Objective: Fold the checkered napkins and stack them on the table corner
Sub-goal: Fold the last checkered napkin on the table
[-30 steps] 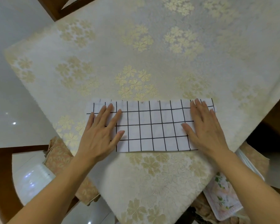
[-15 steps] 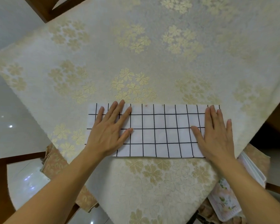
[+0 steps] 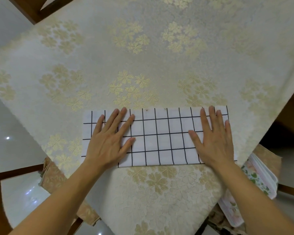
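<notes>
A table [image 3: 159, 53] draped in cream cloth with gold flowers carries one folded checkered napkin [image 3: 159, 138], lying flat near its corner.

Both flat hands hide parts of the checkered napkin [image 3: 161, 138]; a floral cloth stack [image 3: 256, 189] at four o'clock sits half behind the tabletop [image 3: 143, 48].

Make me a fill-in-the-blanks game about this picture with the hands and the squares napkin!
1. Both hands lie ____ on the checkered napkin, palms down.
2. The lines on the napkin are ____ on white.
3. The tablecloth has a pattern of golden ____.
4. The left hand is on the napkin's left end and the right hand is on its ____ end.

Missing words: flat; black; flowers; right
</notes>
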`<state>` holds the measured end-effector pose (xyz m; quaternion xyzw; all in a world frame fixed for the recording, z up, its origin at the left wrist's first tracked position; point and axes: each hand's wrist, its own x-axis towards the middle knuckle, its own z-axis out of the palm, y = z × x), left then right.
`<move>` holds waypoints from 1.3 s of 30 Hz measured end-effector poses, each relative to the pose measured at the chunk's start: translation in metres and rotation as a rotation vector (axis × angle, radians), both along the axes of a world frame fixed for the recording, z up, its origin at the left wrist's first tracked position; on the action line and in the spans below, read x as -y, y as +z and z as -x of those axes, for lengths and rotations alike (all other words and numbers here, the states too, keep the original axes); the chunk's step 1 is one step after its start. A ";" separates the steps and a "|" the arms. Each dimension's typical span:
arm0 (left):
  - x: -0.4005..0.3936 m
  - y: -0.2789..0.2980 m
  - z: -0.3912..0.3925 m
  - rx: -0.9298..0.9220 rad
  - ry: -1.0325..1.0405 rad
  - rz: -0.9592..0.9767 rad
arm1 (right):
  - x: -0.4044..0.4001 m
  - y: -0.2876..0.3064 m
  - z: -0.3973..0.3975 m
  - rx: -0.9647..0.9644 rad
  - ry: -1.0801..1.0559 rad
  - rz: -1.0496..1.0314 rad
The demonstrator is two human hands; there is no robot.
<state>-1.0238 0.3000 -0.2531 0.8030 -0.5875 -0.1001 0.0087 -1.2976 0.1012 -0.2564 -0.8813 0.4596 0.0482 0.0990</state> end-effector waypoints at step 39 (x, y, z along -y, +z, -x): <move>-0.016 0.003 -0.002 -0.005 0.209 -0.030 | 0.000 0.004 0.013 -0.030 -0.021 -0.014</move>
